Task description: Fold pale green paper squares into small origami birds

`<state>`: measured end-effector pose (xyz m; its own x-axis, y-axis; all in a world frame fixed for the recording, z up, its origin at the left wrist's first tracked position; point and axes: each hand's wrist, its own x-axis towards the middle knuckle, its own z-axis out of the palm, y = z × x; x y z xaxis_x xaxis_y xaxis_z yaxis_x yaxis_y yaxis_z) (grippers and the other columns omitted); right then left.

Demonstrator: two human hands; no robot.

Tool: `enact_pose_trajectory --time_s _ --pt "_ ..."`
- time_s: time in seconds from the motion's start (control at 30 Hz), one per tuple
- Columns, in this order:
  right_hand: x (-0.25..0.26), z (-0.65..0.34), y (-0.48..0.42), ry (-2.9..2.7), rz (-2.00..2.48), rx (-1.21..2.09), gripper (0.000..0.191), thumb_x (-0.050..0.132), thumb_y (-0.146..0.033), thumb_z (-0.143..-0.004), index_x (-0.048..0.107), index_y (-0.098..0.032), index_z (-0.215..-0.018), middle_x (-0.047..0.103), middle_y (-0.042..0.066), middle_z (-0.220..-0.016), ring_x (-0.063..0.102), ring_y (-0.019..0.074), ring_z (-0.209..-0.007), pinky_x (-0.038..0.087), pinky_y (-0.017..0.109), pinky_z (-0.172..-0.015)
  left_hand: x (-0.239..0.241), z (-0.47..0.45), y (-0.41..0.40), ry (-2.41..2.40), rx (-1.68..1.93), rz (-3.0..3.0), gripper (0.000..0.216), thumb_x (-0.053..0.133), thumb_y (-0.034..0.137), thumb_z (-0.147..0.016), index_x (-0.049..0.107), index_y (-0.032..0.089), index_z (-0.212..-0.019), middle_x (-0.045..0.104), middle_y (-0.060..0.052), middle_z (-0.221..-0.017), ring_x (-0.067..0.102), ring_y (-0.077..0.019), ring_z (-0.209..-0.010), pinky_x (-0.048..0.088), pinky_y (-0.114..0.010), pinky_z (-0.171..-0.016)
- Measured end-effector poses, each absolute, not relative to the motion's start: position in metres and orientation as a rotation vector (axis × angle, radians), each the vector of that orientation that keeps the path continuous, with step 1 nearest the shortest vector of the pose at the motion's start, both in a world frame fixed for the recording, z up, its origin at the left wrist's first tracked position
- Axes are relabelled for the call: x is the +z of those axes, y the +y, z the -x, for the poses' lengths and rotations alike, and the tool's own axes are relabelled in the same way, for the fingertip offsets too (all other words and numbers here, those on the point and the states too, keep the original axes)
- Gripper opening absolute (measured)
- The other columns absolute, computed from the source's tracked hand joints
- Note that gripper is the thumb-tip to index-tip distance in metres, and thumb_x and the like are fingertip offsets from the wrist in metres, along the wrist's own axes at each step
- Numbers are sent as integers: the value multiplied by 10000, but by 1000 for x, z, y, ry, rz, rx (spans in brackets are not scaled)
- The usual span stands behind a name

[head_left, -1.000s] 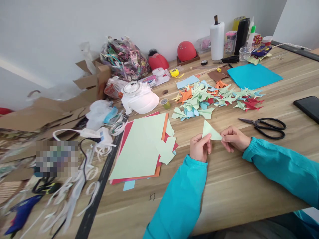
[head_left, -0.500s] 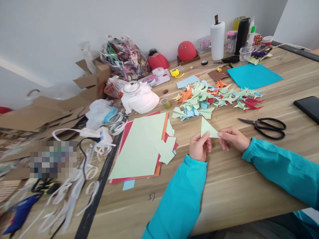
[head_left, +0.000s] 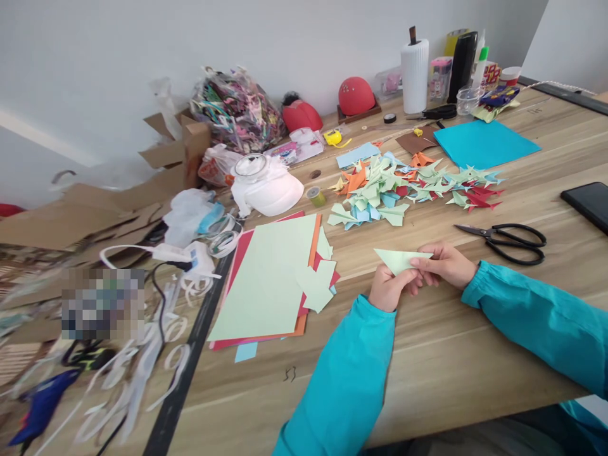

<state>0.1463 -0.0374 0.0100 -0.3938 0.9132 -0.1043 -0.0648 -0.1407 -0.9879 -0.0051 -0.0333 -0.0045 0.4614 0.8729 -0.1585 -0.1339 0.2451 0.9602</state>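
A pale green folded paper triangle (head_left: 398, 259) is held just above the wooden table (head_left: 451, 354), tipped nearly flat with its point to the left. My left hand (head_left: 390, 290) pinches it from below and my right hand (head_left: 444, 264) pinches its right end. Both arms wear teal sleeves. A stack of coloured paper sheets (head_left: 270, 278), pale green on top, lies to the left of my hands. A heap of folded paper shapes (head_left: 403, 187) in green, blue, orange and red lies beyond them.
Black scissors (head_left: 510, 240) lie right of my hands, a dark phone (head_left: 589, 204) at the right edge, a blue sheet (head_left: 484, 142) behind. A white lidded pot (head_left: 266, 187), a paper roll (head_left: 413, 76), bottles, cardboard and cables crowd the back and left.
The green triangle stood upright between my hands; now it is tipped down nearly flat, and my hands have closed in toward each other.
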Motion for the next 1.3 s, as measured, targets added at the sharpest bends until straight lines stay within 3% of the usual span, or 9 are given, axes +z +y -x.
enact_pose_trajectory --time_s 0.33,0.63,1.3 --pt "6 -147 -37 -1172 1067 1622 367 670 -404 -674 513 -144 -469 487 -39 -345 368 41 -287 271 170 -295 -7 7 -30 888 807 -1024 177 571 240 -575 579 121 -445 533 -24 -391 436 -89 -305 310 -209 -316" --pt "10 -148 -35 -981 1065 1626 361 678 -368 -654 489 -150 -435 457 -41 -316 329 36 -262 207 176 -269 -4 8 -29 831 842 -949 176 564 237 -573 567 127 -436 525 -15 -374 426 -92 -277 280 -202 -287" --pt "9 -146 -36 -946 1020 1575 354 699 -375 -659 510 -141 -471 497 -29 -347 371 39 -279 244 158 -275 -4 7 -30 803 875 -962 185 544 292 -611 556 124 -534 544 -11 -451 462 -93 -336 333 -209 -334"
